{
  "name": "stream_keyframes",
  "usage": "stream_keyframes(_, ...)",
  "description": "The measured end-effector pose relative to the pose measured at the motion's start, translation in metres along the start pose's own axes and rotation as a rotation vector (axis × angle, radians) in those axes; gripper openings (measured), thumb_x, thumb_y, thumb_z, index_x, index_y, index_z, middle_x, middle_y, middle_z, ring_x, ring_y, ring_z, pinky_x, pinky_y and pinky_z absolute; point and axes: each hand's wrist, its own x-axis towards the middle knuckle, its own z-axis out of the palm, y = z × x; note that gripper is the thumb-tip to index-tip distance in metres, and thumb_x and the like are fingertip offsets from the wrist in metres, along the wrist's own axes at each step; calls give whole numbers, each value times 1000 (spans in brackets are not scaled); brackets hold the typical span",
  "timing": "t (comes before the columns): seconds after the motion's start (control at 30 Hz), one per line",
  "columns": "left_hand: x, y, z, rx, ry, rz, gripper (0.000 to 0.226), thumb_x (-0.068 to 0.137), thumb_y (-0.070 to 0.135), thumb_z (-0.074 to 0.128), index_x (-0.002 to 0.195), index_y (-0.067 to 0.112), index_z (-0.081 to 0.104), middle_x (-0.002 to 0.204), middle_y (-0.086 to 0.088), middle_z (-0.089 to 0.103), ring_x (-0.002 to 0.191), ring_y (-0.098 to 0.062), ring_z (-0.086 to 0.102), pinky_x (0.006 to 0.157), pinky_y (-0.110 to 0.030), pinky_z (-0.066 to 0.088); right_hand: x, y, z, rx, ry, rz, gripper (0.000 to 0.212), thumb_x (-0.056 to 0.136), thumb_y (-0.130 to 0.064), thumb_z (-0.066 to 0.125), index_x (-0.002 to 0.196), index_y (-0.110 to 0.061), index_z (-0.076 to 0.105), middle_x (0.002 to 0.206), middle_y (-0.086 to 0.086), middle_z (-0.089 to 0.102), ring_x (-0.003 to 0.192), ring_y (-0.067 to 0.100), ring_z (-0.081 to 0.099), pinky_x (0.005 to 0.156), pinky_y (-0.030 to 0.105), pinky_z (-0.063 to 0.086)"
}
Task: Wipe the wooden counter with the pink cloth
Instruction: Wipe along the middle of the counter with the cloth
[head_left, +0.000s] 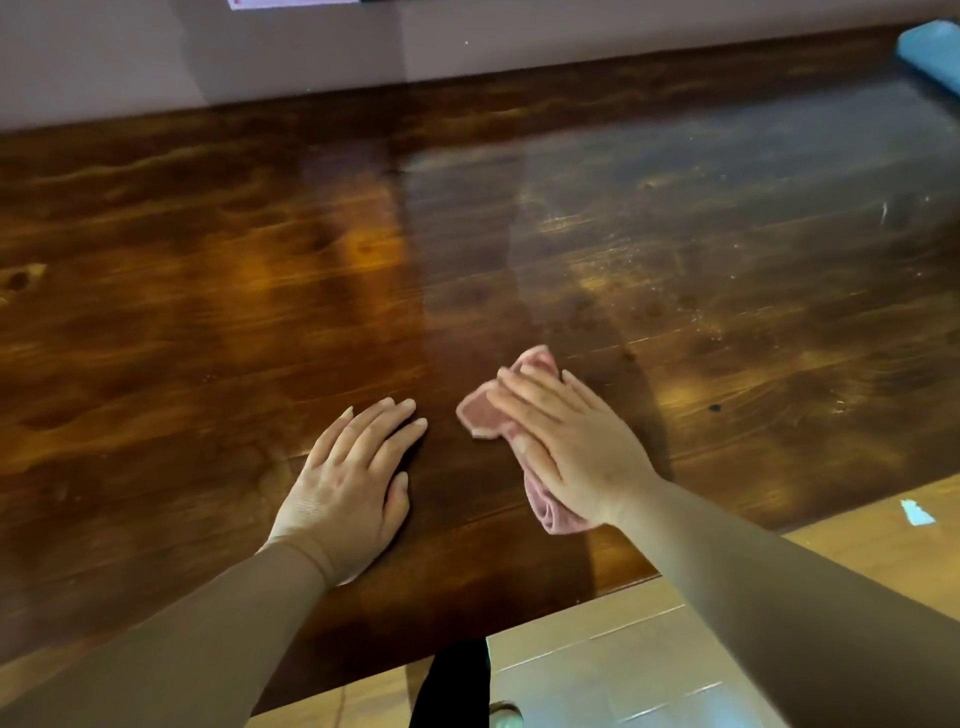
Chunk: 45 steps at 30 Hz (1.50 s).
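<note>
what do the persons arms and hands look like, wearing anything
Both arms are covered in close-fitting plain brown sleeves, the left sleeve and right sleeve, each ending at the wrist. The left hand and right hand are bare: no gloves, rings, watch or markings show.

Head view, forward and down (close over) the wooden counter (260, 270).

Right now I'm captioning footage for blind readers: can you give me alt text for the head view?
A person's right hand presses a pink cloth flat on a dark wooden counter, while the left hand rests open beside it. Dusty streaks show on the counter's right part, and a blue object sits at the far right corner.
</note>
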Motion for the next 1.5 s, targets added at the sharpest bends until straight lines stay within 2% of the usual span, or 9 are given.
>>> stream_keyframes(0.2,0,1,-2,2,1,2,54,95,34,33,144,18,49,154,0,40,144,-19,33,117,-49,31,30,-9,-4,46,74,309,55,107,-44,3,161,-35,8,169,-13,0,154,5,-12,125,33,-8)
stream_keyframes(0.4,2,-1,2,-1,12,14,54,94,33,36,144,18,48,154,-1,39,145,-19,32,116,-48,27,20,-4,-2,46,58,147,54,109,-42,11,160,-29,20,169,-10,12,156,6,-3,128,36,2)
stream_keyframes(0.6,1,1,-3,7,7,23,53,92,32,38,140,15,54,150,-3,45,142,-21,39,112,-49,34,68,8,-12,62,88,295,56,107,-42,3,161,-31,11,169,-9,5,156,10,-6,128,38,3)
stream_keyframes(0.8,65,25,-23,-249,185,-251,24,88,9,60,105,22,71,109,6,68,108,-16,62,108,-27,33,35,15,-7,72,57,123,51,110,-43,9,159,-32,19,167,-12,13,156,6,1,126,36,5)
stream_keyframes(0.93,155,24,-29,-265,180,-317,43,96,16,53,139,24,51,147,6,46,140,-12,36,115,-27,23,90,45,-26,66,49,311,53,105,-46,1,158,-37,-2,167,-17,-9,151,1,-19,126,32,-8)
stream_keyframes(1.07,229,7,-17,-174,161,-423,50,103,23,41,152,21,32,161,3,25,150,-14,14,123,-31,10,75,41,-21,47,109,285,52,110,-39,15,161,-30,20,169,-10,7,156,8,-4,128,38,4)
stream_keyframes(1.27,252,0,6,-141,282,-485,45,102,27,32,145,18,44,155,0,39,147,-17,25,122,-36,16,81,55,-23,56,85,105,50,111,-39,21,158,-28,32,168,-9,20,156,9,8,128,38,9)
stream_keyframes(1.4,251,2,1,-150,284,-494,43,102,25,37,144,17,48,154,0,41,147,-16,27,121,-34,16,133,64,-37,82,70,308,57,107,-43,11,162,-30,17,169,-11,6,156,7,-6,128,41,7)
stream_keyframes(1.5,250,3,-1,-159,268,-508,43,103,23,38,144,17,49,154,1,40,147,-15,26,122,-35,17,133,64,-34,67,91,227,55,108,-42,17,161,-30,23,169,-10,12,156,10,0,127,44,12)
